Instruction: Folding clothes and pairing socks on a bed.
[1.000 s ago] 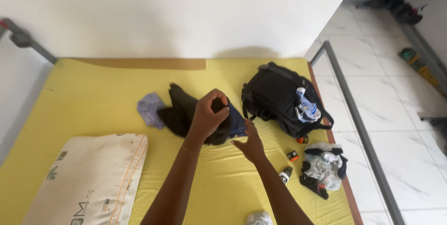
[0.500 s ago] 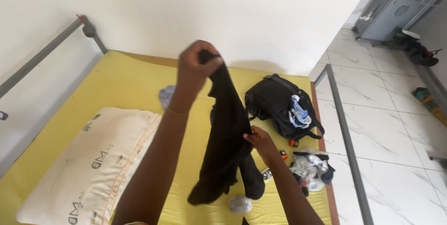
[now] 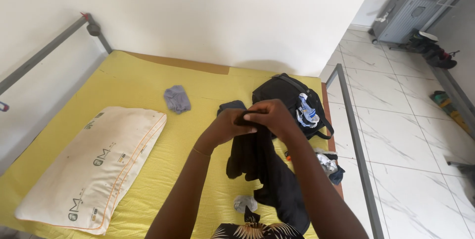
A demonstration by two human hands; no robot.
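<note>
Both my hands hold a black garment (image 3: 264, 172) by its top edge above the yellow mattress (image 3: 133, 83). My left hand (image 3: 228, 123) and my right hand (image 3: 269, 115) pinch it side by side, fingers touching. The cloth hangs down in folds toward my body. A dark blue piece of clothing (image 3: 230, 106) lies on the mattress just beyond my hands. A black backpack (image 3: 282, 95) lies open right behind my right hand, with a white and blue cloth (image 3: 308, 112) sticking out of it.
A white pillow (image 3: 96, 162) lies at the left. A small grey cloth (image 3: 176, 98) sits farther back. A white balled item (image 3: 245, 203) and a pile of small things (image 3: 329, 165) lie near the right bed edge. The grey bed rail (image 3: 354, 140) borders tiled floor.
My left hand came down from high up, and my right hand rose from the garment's middle to its top. Both hands now meet at the upper edge.
</note>
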